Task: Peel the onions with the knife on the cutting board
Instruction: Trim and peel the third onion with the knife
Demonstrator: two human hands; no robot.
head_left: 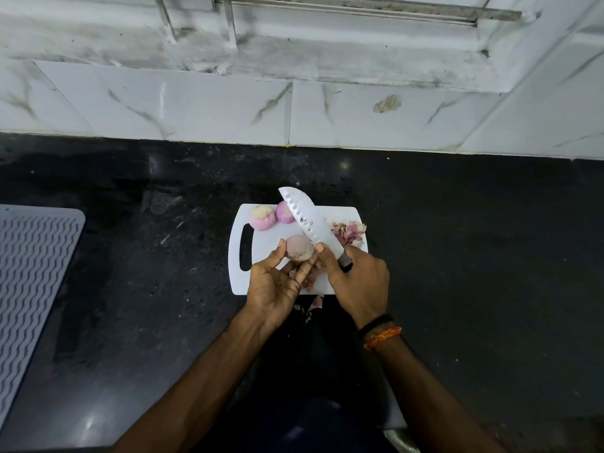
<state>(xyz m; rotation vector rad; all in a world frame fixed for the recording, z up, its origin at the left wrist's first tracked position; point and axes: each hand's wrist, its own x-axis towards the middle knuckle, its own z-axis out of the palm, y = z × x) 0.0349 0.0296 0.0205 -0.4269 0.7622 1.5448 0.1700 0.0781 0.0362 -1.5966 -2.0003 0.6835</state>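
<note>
A white cutting board (pixel 271 237) lies on the black counter. My left hand (pixel 277 286) holds a pale purple onion (pixel 299 247) between thumb and fingers above the board's near half. My right hand (pixel 358 282) grips the handle of a wide knife (pixel 307 217); the dimpled blade points up and away to the left, and my right thumb rests beside the onion. Two peeled onions (pixel 261 217) (pixel 284 213) sit at the board's far left corner. A heap of onion skins (pixel 348 233) lies at the far right corner, with more scraps under my hands.
The black counter (pixel 457 256) runs left and right, backed by a white marble-pattern tiled wall (pixel 196 106). A grey ribbed mat (pixel 32 273) lies at the left edge. A few skin scraps (pixel 315 304) lie off the board's near edge.
</note>
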